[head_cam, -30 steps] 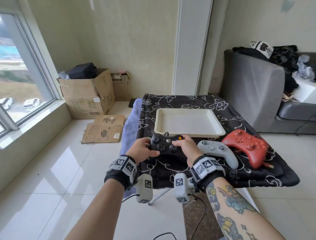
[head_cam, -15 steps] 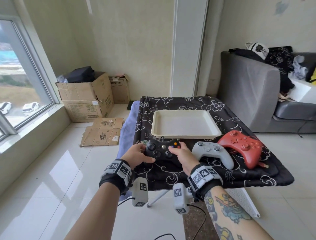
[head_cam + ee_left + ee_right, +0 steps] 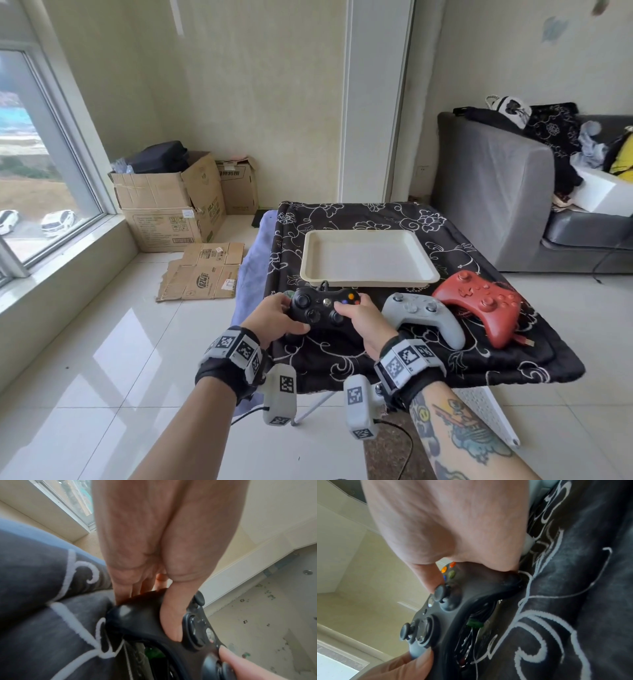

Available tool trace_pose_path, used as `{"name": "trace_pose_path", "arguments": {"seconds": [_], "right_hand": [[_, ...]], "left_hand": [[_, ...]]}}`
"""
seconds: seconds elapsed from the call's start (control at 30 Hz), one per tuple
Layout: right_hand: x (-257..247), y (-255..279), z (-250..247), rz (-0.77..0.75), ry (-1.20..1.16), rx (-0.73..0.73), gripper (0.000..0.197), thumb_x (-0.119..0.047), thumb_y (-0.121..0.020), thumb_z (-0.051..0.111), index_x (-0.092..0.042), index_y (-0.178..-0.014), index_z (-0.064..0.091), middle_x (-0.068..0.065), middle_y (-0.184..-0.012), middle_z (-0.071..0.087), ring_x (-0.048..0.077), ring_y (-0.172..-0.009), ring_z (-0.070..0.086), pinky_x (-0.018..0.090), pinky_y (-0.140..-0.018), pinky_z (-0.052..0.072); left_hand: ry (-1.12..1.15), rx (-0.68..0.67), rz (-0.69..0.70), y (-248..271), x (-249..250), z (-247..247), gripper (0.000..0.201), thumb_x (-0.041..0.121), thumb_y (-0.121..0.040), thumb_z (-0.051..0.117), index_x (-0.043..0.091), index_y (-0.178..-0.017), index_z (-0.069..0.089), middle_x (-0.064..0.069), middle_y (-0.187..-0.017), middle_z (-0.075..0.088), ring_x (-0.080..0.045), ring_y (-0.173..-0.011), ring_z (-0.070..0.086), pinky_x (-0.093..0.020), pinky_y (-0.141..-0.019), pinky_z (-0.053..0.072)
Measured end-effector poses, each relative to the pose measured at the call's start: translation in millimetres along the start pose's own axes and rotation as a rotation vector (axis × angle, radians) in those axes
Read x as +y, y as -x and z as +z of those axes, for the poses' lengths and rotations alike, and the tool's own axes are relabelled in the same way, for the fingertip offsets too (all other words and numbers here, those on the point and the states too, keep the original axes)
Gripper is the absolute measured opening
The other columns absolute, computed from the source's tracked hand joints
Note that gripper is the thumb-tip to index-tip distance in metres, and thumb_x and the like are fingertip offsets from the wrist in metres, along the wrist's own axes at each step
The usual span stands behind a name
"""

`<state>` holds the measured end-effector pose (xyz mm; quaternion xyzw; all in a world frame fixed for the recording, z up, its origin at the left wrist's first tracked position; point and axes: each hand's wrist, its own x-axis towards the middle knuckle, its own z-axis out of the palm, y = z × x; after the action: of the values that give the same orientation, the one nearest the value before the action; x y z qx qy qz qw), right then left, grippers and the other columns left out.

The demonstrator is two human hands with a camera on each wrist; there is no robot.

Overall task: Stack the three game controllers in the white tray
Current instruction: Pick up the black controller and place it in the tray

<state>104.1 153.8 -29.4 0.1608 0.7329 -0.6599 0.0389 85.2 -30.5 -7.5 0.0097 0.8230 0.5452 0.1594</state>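
A black wired controller (image 3: 323,307) is held just above the black flowered cloth, near the table's front edge. My left hand (image 3: 274,317) grips its left handle and my right hand (image 3: 359,320) grips its right handle. Both wrist views show the black controller (image 3: 171,628) (image 3: 453,601) with a thumb on top and its bundled cable underneath. The white tray (image 3: 368,257) lies empty right behind it. A grey controller (image 3: 423,317) rests to the right on the cloth, and a red controller (image 3: 483,303) lies further right, beside the tray's near right corner.
The small table (image 3: 445,359) is covered by the black cloth. A grey sofa (image 3: 513,192) stands to the right with clothes on it. Cardboard boxes (image 3: 171,202) and flattened cardboard (image 3: 202,272) sit on the floor at left, by the window.
Both hands have kept their grip on the black controller and lifted it slightly off the cloth. The head view has tilted, so the table sits lower in the picture.
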Motion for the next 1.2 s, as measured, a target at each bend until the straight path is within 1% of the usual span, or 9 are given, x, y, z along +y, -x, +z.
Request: {"name": "trace_pose_path", "arguments": {"seconds": [0.13, 0.37, 0.47, 0.57, 0.7, 0.8, 0.87, 1.03, 1.2], "right_hand": [[-11, -5, -1, -0.049, -0.031, 0.012, 0.073, -0.043, -0.058, 0.070, -0.015, -0.124, 0.054, 0.006, -0.122, 0.064, 0.023, -0.113, 0.061, 0.044, -0.106, 0.044], [-56, -24, -5, -0.129, -0.091, 0.010, 0.056, -0.033, -0.059, 0.073, -0.017, -0.108, 0.052, 0.012, -0.117, 0.065, 0.029, -0.110, 0.065, 0.049, -0.102, 0.049], [-74, -38, -9, -0.143, -0.156, 0.004, 0.040, -0.017, -0.075, 0.073, -0.011, -0.108, 0.052, 0.020, -0.122, 0.064, 0.034, -0.113, 0.064, 0.049, -0.103, 0.048], [-90, -59, -15, -0.158, -0.180, 0.015, 0.031, -0.007, -0.084, 0.069, -0.006, -0.111, 0.055, 0.021, -0.118, 0.065, 0.034, -0.111, 0.065, 0.048, -0.104, 0.047], [-106, -89, -19, -0.152, -0.211, 0.047, 0.041, -0.003, -0.085, 0.066, 0.008, -0.123, 0.055, 0.020, -0.107, 0.064, 0.031, -0.095, 0.065, 0.042, -0.089, 0.052], [-115, -113, -23, -0.145, -0.214, 0.068, 0.026, 0.000, -0.084, 0.066, 0.006, -0.109, 0.062, 0.019, -0.094, 0.065, 0.028, -0.080, 0.064, 0.036, -0.076, 0.051], [-116, -130, -25, -0.126, -0.218, 0.088, 0.009, 0.001, -0.083, 0.066, -0.004, -0.089, 0.062, 0.017, -0.087, 0.064, 0.027, -0.075, 0.062, 0.038, -0.076, 0.052], [-105, -162, -28, -0.065, -0.213, 0.103, 0.011, -0.003, -0.079, 0.069, -0.007, -0.086, 0.062, 0.019, -0.094, 0.066, 0.031, -0.085, 0.065, 0.042, -0.080, 0.052], [-105, -181, -31, -0.045, -0.167, 0.094, 0.008, -0.003, -0.082, 0.068, -0.004, -0.089, 0.063, 0.019, -0.091, 0.067, 0.030, -0.080, 0.064, 0.037, -0.076, 0.051]], "left_hand": [[-0.002, 0.013, 0.024, 1, 14, -5, 0.049, 0.001, -0.065, 0.082, 0.001, -0.107, 0.057, -0.019, -0.105, 0.069, -0.030, -0.090, 0.068, -0.042, -0.086, 0.058], [0.038, 0.006, 0.101, -23, 43, -24, 0.052, 0.006, -0.053, 0.083, -0.001, -0.100, 0.062, -0.023, -0.102, 0.071, -0.038, -0.092, 0.070, -0.047, -0.092, 0.055], [0.007, -0.006, 0.124, -40, 59, -31, 0.052, 0.007, -0.057, 0.085, -0.003, -0.103, 0.062, -0.022, -0.095, 0.070, -0.032, -0.076, 0.068, -0.035, -0.072, 0.060], [0.004, -0.001, 0.139, -61, 76, -35, 0.047, 0.006, -0.056, 0.084, -0.005, -0.097, 0.064, -0.032, -0.101, 0.069, -0.044, -0.088, 0.070, -0.041, -0.085, 0.059], [-0.011, -0.005, 0.159, -93, 93, -35, 0.021, -0.004, -0.070, 0.078, 0.006, -0.075, 0.060, -0.014, -0.071, 0.060, -0.015, -0.046, 0.056, -0.017, -0.048, 0.045], [0.022, -0.007, 0.157, -122, 96, -31, 0.021, -0.002, -0.067, 0.080, 0.009, -0.070, 0.062, -0.012, -0.072, 0.062, -0.022, -0.063, 0.056, -0.027, -0.066, 0.048], [0.040, -0.015, 0.143, -142, 95, -27, 0.019, -0.002, -0.067, 0.079, 0.010, -0.066, 0.064, -0.006, -0.062, 0.062, -0.021, -0.060, 0.055, -0.026, -0.063, 0.046], [0.041, -0.029, 0.116, -176, 86, -19, 0.031, 0.019, -0.040, 0.083, 0.011, -0.066, 0.066, -0.009, -0.068, 0.064, -0.025, -0.070, 0.059, -0.038, -0.075, 0.049], [0.059, -0.048, 0.106, -196, 86, -16, 0.019, -0.003, -0.062, 0.079, 0.007, -0.071, 0.065, -0.011, -0.076, 0.066, -0.028, -0.079, 0.062, -0.042, -0.085, 0.053]]}}
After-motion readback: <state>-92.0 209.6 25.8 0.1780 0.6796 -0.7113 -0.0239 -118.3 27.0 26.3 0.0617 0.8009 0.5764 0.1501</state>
